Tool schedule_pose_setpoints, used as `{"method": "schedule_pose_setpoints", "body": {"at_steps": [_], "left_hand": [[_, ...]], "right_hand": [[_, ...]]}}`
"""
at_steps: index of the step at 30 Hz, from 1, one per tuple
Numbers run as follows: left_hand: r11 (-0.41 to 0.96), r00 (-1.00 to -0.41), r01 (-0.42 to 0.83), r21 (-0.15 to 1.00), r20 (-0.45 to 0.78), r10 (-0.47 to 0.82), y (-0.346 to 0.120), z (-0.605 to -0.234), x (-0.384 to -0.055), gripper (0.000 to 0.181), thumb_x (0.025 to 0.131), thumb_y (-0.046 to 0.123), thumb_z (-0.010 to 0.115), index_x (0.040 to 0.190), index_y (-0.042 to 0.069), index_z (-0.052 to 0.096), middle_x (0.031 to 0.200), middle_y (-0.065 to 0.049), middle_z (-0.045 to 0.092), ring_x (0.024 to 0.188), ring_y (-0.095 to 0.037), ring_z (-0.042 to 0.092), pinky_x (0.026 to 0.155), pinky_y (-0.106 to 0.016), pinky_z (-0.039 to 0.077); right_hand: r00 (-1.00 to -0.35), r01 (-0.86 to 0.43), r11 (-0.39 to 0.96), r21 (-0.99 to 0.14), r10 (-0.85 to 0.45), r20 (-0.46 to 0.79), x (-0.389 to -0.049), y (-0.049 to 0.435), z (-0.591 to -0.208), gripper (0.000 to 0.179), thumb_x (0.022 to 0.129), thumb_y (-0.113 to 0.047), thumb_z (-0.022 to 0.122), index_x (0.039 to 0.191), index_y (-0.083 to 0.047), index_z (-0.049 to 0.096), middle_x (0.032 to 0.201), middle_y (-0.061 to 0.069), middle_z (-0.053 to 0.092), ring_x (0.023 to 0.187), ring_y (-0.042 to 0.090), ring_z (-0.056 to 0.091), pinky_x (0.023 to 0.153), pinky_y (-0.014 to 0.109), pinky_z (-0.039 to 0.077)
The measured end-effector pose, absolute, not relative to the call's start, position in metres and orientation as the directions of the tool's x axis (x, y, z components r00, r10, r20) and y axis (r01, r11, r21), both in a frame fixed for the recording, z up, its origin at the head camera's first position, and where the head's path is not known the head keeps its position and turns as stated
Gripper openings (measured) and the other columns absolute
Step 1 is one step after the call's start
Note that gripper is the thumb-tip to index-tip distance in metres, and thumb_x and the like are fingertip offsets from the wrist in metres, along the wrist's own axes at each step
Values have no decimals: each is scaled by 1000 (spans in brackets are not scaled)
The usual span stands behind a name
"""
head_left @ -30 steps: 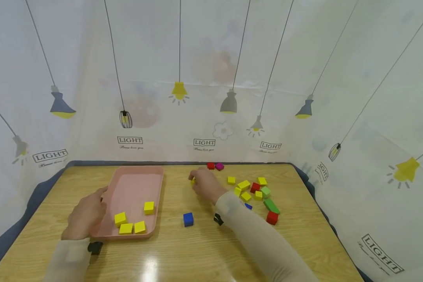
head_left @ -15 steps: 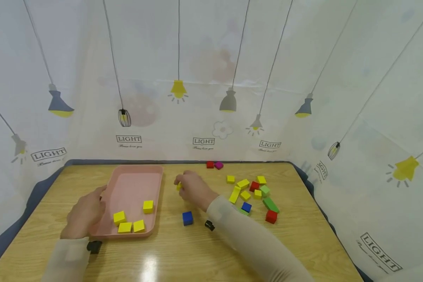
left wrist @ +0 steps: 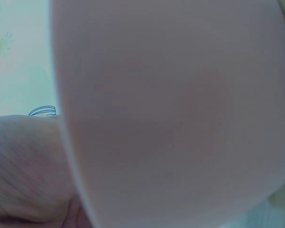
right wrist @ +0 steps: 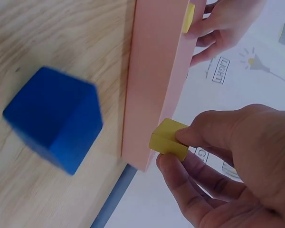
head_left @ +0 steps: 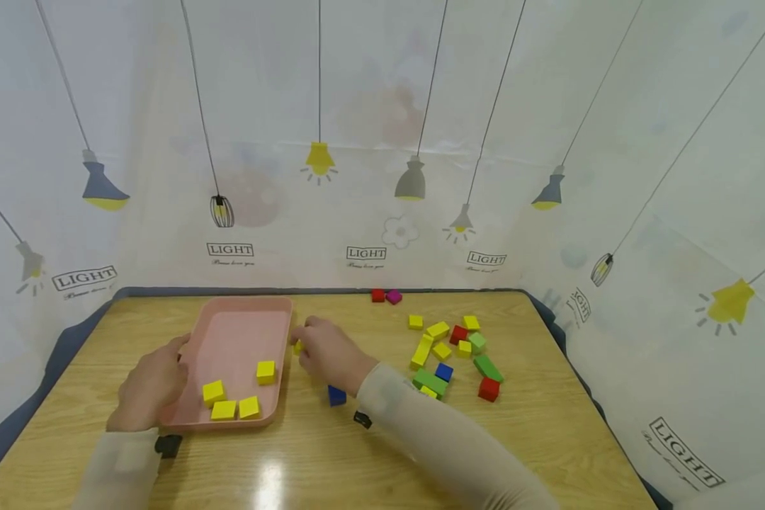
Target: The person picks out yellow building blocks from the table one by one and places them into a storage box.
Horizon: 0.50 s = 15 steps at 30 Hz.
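Observation:
My right hand (head_left: 331,352) pinches a small yellow block (right wrist: 170,137) between thumb and fingertips, just off the right rim of the pink tray (head_left: 248,322). In the head view that block is mostly hidden by the fingers. My left hand (head_left: 149,386) grips the tray's left edge. Its palm shows beside the tray wall in the left wrist view, where the wall fills most of the picture. Several yellow blocks (head_left: 265,372) lie in the tray's near half. A blue block (head_left: 336,397) rests on the table below my right hand, partly covered by it.
Several yellow, red, green and blue blocks lie scattered on the right of the table, among them a green block (head_left: 487,368) and a red block (head_left: 489,389). A red block (head_left: 378,295) and a magenta block (head_left: 394,297) sit at the back edge, before the printed curtain (head_left: 293,227).
My right hand has moved left with the yellow block, from mid-table to the tray's right rim. More blocks show behind the right forearm. My left hand stays on the tray.

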<state>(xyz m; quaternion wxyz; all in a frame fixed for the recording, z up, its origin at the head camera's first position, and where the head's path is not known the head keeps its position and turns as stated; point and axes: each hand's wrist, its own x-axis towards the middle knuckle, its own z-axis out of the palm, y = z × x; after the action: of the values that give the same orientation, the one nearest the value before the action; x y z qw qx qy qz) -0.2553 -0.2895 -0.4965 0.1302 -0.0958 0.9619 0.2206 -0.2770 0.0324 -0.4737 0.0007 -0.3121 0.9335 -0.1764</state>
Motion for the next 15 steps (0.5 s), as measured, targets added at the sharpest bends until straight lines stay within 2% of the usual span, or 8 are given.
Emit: {"method": "schedule_pose_setpoints", "body": {"at_steps": [8,12,15], "left_hand": [[880,-948,-245,407,-291,-130,-291,-497,-256,68,117,10,49,181,0,28,166,-41,52,125,-51,63,94,-63,60],[879,-949,-243,411,-287,-128,-290,-498,-255,68,118,11,50,181,0,28,166,-42,52,125,-51,63,95,-64,60],[880,-950,-238,410,-287,-123,-290,-498,-255,68,118,11,51,181,0,28,166,-42,52,124,-51,62,95,-64,60]], "right_hand": [[-772,-624,716,-313,-627,107,-262,13,-470,28,109,-7,79,137,-14,82,131,3,77,95,7,61,77,9,52],[-773,-614,714,-336,-630,74,-256,3,-471,31,110,-8,79,139,-18,82,122,-2,73,94,4,60,77,7,52],[-757,-637,706,-310,-649,77,-252,-2,-471,33,110,-7,78,140,-19,82,116,-3,69,91,5,59,78,7,51]]}}
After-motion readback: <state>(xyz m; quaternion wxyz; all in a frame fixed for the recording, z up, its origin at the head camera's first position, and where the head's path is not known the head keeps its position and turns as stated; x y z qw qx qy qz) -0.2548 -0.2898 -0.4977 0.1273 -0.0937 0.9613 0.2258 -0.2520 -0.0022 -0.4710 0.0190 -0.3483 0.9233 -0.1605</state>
